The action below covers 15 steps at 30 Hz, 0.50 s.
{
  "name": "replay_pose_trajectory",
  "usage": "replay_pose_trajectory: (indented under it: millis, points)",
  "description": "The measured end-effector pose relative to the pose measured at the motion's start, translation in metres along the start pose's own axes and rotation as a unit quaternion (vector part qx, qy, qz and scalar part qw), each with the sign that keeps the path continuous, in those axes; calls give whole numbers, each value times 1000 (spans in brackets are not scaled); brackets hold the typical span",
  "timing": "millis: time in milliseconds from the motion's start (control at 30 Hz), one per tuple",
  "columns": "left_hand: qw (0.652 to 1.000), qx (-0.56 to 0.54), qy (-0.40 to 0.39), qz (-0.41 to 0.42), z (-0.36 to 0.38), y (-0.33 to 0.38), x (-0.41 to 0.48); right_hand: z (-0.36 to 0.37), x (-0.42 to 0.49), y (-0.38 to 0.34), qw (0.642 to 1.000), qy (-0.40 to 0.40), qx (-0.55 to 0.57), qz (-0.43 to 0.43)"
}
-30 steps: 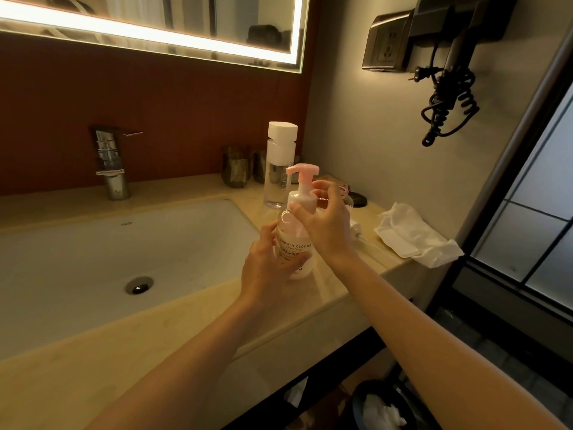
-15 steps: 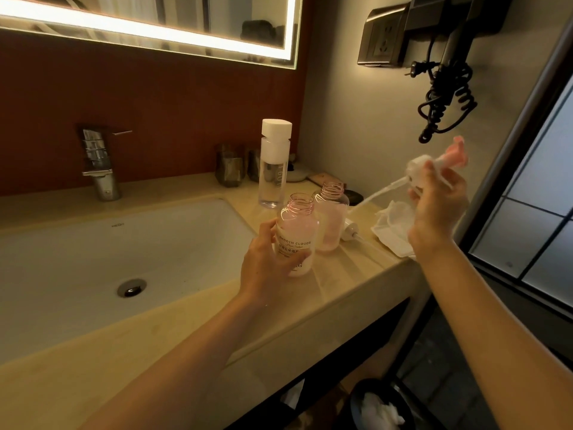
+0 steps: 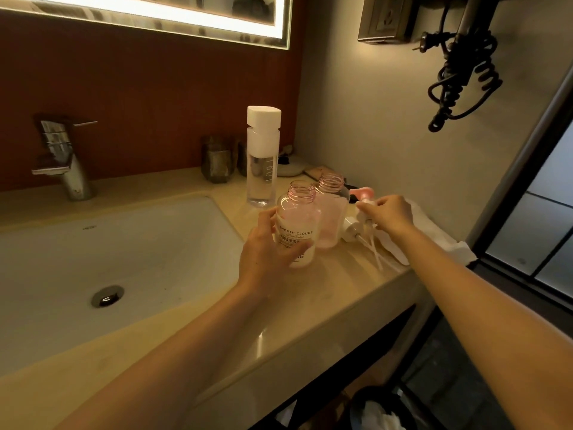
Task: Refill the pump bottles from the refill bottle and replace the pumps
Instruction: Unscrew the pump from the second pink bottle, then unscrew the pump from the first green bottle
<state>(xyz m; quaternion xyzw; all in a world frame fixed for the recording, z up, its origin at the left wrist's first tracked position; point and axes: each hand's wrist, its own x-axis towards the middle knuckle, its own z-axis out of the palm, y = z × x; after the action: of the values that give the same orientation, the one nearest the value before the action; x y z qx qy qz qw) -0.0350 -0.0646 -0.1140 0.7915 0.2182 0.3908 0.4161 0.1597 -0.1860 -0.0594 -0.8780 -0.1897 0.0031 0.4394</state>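
Note:
Two pink-tinted pump bottles stand uncapped on the counter right of the sink. My left hand (image 3: 263,252) grips the front bottle (image 3: 299,218), which has a white label. The second bottle (image 3: 331,212) stands right behind it. My right hand (image 3: 387,214) pinches a pump with a pink head (image 3: 362,193) low over the counter, just right of the bottles. Another pump (image 3: 352,229) lies there on its side, its tube pointing toward the counter edge. The tall clear refill bottle (image 3: 263,169), with its white cap on, stands behind the pump bottles.
A white cloth (image 3: 434,240) lies at the counter's right end under my right wrist. The sink basin (image 3: 124,243) and faucet (image 3: 65,159) are to the left. Dark cups (image 3: 217,159) stand at the back wall. A coiled cord (image 3: 462,72) hangs overhead. A bin (image 3: 381,411) sits below.
My right hand unscrewed the pump from the front bottle, lifted it away to the right, then brought it down beside the other pump. My left hand kept its grip on the bottle.

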Motion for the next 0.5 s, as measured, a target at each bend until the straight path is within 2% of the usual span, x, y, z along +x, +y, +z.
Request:
replay_pose_trajectory:
  millis: [133,400,500]
  points:
    - [1000,-3,-2,-8,10,-2,11,3,15,10,999,-8,-19,34]
    - [999,7,-35,-18,5,6,11,3,5,4,998,-10,-60,-4]
    - [999,27,-19,-22,-9,10,2,-6,-13,-10,997,27,-62,-48]
